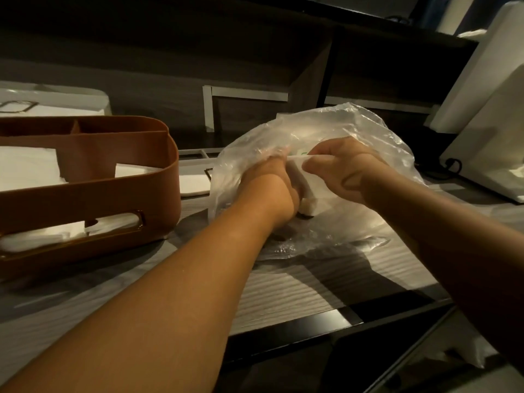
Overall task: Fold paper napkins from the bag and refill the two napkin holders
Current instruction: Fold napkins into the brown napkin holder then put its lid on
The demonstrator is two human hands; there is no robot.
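Both forearms reached over the tabletop (283, 290); my left hand (272, 182) and right hand (340, 168), each grip clamped on napkins (307, 177), drew them from the plastic bag (326, 129).

We see a pale wood-grain desk (297, 285) with a dark near edge. At far right a white board-like object (487, 89) leans upright, a black cord (450, 165) looped at its foot. Dark shelving (255, 52) runs across the far side.

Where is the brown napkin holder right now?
In the head view the brown napkin holder stands at the left on the grey table, left of the clear plastic bag that both hands are working in.
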